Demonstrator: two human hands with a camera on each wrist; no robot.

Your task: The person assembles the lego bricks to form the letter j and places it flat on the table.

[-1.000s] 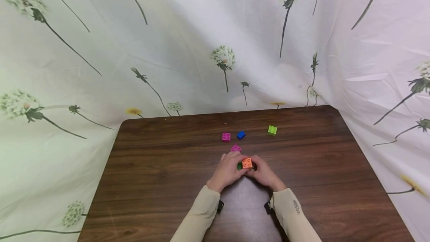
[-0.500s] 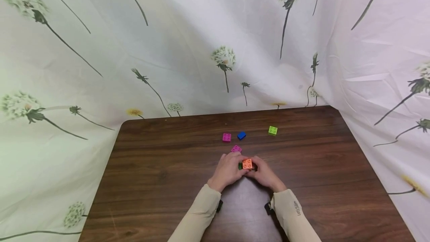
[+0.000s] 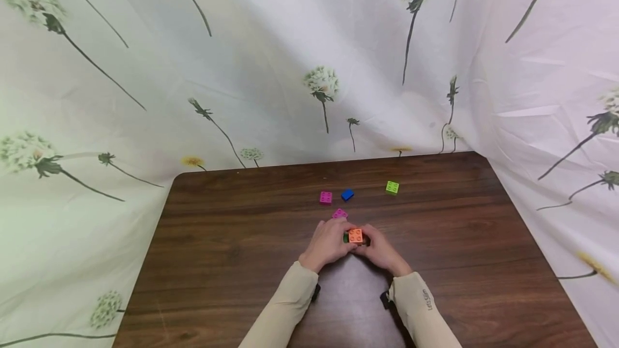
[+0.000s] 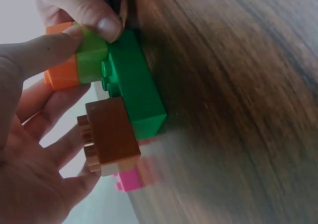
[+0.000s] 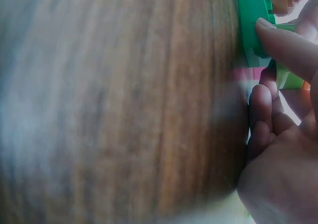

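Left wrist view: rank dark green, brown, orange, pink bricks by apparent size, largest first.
1. Dark green brick
2. Brown brick
3. Orange brick, partly hidden
4. Pink brick; looks farther off, so true size unsure

Soft, fairly bright light fills the head view, the backdrop [image 3: 271,69] tinged greenish at left and pinkish at right. Pale glare spreads on the table [image 3: 355,305] about midway between its left and right edges. Both wrist views look hazy; the right one blurs the table's grain.
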